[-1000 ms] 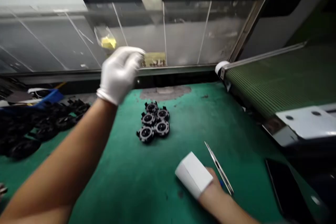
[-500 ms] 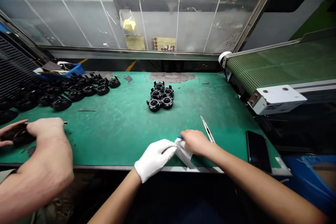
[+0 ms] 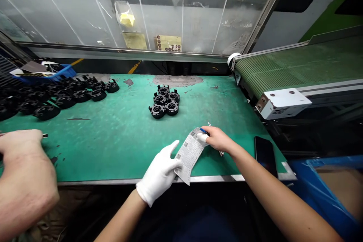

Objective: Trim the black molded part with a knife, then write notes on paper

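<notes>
A printed paper sheet with small square codes slants between my hands over the front of the bench. My left hand, in a white glove, pinches its lower left edge with the thumb on top; the index finger sticks out apart. At its upper end, my right hand grips the sheet, with white covering on a fingertip. A small blue thing, too hidden to name, also sticks out of the right hand's fingers. Beneath that hand lies a slim knife, mostly covered.
Several round black plastic parts stand grouped mid-bench; many more lie at left near a blue bin. A co-worker's arm reaches in from the left. A phone lies right, below a green conveyor.
The sheet has opened out and its printed face now shows. My right hand has moved up and away from my left, over the knife. The view has shifted right.
</notes>
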A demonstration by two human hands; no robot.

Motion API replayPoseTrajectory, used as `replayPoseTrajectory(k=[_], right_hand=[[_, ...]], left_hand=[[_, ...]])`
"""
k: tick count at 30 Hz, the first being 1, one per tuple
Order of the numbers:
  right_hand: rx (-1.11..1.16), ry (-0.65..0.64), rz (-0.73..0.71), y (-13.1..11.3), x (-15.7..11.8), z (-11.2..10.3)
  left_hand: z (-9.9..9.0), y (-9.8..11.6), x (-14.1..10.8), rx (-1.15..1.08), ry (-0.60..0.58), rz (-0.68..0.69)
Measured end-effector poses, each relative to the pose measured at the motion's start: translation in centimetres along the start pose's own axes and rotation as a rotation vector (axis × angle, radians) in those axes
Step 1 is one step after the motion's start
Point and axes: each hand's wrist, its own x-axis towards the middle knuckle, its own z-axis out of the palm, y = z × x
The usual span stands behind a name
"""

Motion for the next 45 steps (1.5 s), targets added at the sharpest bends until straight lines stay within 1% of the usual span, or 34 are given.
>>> replayPoseTrajectory(k=[2,3,5,6,7,8,9,11,13,15,16,17,19,21,23,26,28,31,33,35,38,41,43,45], right_hand=[[0.064,0.053,-0.079,-0.5,-1.2,-1.0],[0.086,0.082,-0.132,-0.9,-2.0,-1.3],[0.075,0.150,-0.276,-1.9,-3.8,-1.1],[0.034,0.179,-0.351,-2.3,-4.7,-0.6],[-0.027,0.195,-0.411,-2.7,-5.7,0.2],[-0.101,0.197,-0.447,-3.0,-6.5,1.3],[-0.173,0.178,-0.452,-3.3,-7.3,2.6],[-0.272,0.100,-0.395,-3.5,-8.5,5.3],[-0.308,0.024,-0.330,-3.6,-9.1,7.5],[-0.310,-0.025,-0.283,-3.6,-9.4,8.6],[-0.303,-0.039,-0.269,-3.6,-9.4,8.8],[-0.295,-0.050,-0.263,-3.6,-9.4,8.9],[-0.279,-0.060,-0.262,-3.6,-9.4,8.6],[-0.264,-0.064,-0.267,-3.6,-9.3,8.3],[-0.239,-0.066,-0.268,-3.5,-9.3,8.1],[-0.223,-0.041,-0.240,-2.8,-9.9,8.0],[-0.207,0.005,-0.164,-2.2,-10.7,7.7],[-0.063,0.047,0.048,-1.3,-12.0,7.3],[0.081,0.026,0.195,-1.0,-12.5,7.2],[0.198,-0.008,0.286,-1.1,-12.6,7.3],[0.296,0.001,0.285,-1.5,-12.1,7.5],[0.348,0.102,0.262,-1.8,-11.3,7.0],[0.345,0.168,0.274,-1.7,-11.0,6.3],[0.284,0.190,0.283,-1.4,-10.9,5.9]], left_hand=[[-0.7,-0.7,0.2,0.129,0.045,0.012],[-1.0,-1.2,0.3,0.188,0.086,0.013],[-1.6,-2.2,0.4,0.291,0.181,0.003],[-1.8,-2.7,0.3,0.339,0.208,-0.010],[-1.9,-3.3,0.2,0.387,0.209,-0.030],[-2.0,-3.8,0.0,0.434,0.189,-0.055],[-2.0,-4.3,-0.2,0.477,0.162,-0.091],[-1.9,-4.9,-0.9,0.532,0.146,-0.185],[-1.6,-5.0,-1.6,0.507,0.210,-0.269],[-1.1,-4.3,-2.0,0.406,0.265,-0.273],[-0.7,-3.6,-2.0,0.346,0.256,-0.240],[-0.3,-2.9,-2.0,0.291,0.219,-0.198],[0.6,-1.5,-1.5,0.221,0.102,-0.123],[1.4,-0.6,-0.9,0.198,0.010,-0.091],[2.0,-0.3,-0.4,0.195,-0.030,-0.087],[2.4,-0.5,-0.1,0.195,-0.041,-0.091],[2.5,-0.8,-0.1,0.194,-0.045,-0.090],[2.4,-0.8,0.0,0.195,-0.057,-0.087],[2.4,-0.7,0.0,0.197,-0.061,-0.092],[2.4,-0.6,0.1,0.201,-0.061,-0.101],[2.4,-0.4,0.3,0.213,-0.080,-0.122],[2.3,-0.3,0.4,0.223,-0.119,-0.130],[2.1,-0.2,0.4,0.225,-0.126,-0.127],[2.0,-0.1,0.3,0.220,-0.123,-0.127]])
